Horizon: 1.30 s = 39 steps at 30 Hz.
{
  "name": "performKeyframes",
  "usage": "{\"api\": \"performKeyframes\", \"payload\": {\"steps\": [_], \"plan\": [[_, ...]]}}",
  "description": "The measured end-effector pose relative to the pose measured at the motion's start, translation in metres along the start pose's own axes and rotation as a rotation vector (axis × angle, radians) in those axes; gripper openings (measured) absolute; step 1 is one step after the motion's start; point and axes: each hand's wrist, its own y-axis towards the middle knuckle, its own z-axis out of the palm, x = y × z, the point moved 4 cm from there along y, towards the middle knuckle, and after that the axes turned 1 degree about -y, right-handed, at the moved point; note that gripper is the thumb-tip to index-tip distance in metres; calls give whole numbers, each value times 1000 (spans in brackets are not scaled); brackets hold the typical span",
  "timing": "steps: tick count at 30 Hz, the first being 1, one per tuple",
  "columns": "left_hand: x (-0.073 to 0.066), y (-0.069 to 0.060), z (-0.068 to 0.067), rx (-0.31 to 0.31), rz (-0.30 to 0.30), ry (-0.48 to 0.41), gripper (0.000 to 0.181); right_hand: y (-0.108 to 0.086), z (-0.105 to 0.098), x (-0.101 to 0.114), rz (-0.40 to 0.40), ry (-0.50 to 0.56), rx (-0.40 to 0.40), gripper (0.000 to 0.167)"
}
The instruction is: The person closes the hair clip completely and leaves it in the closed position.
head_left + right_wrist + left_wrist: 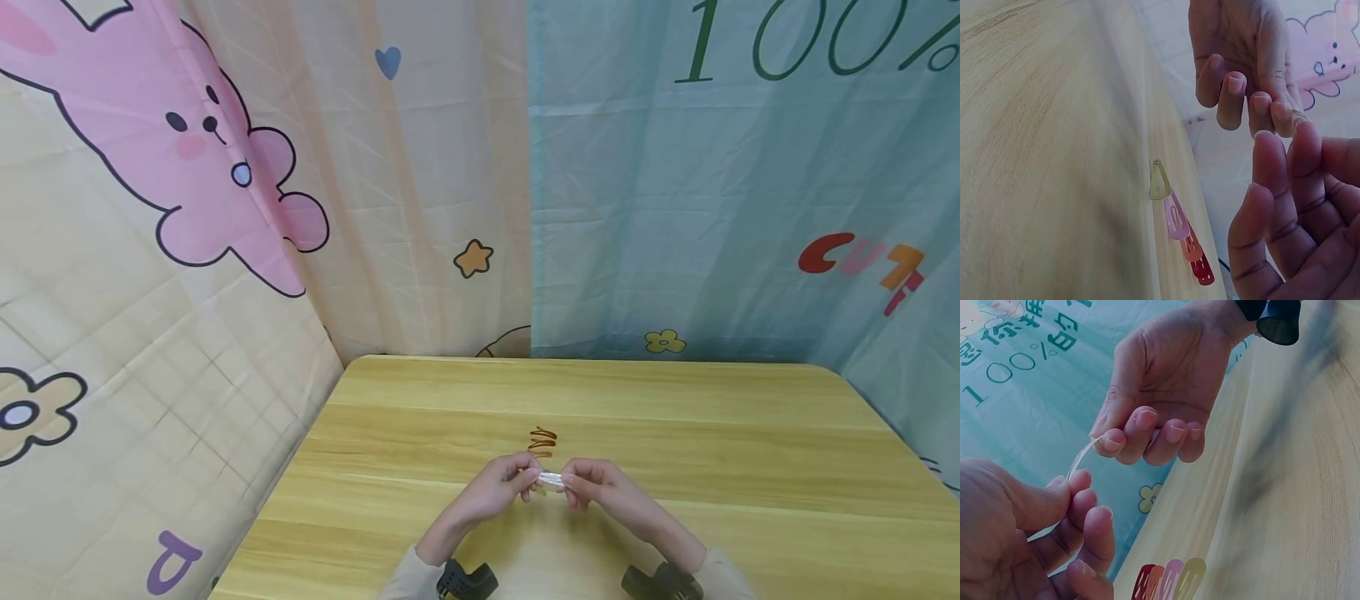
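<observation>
Between the fingertips of both hands is a white snap hair clip (551, 479), held a little above the table. My left hand (495, 487) pinches one end with thumb and forefinger, and my right hand (607, 492) pinches the other. Seen from the side in the left wrist view, the clip (1080, 455) is a thin, slightly curved strip. Fingers cover most of it in the right wrist view. Just beyond the hands, a yellow-green hair clip (1160, 181), a pink one (1177, 219), an orange one (1192, 249) and a dark red one (1204, 273) lie in a row.
The wooden table (712, 433) spreads out on both sides of the hands. Behind it and along its left side hang printed curtains (420, 183). A dark wrist camera (467, 581) sits on the left wrist, another (663, 582) on the right.
</observation>
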Motion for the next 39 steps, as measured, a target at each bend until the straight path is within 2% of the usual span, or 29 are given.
{"api": "performKeyframes", "payload": {"steps": [8, 16, 24, 30, 39], "plan": [[4, 1, 1, -15, -7, 6, 18, 1, 0, -3, 51, -8, -14, 35], [9, 3, 3, -21, -5, 17, 19, 1, -4, -8, 91, -62, -54, 32], [9, 3, 5, -25, -4, 17, 19, 0, -9, -12, 143, -111, -145, 28], [10, 2, 7, -27, -4, 20, 18, 0, -11, -13, 155, -95, -195, 24], [12, 4, 9, -47, 10, 87, 18, 0, -13, -12, 176, -69, -191, 17]]}}
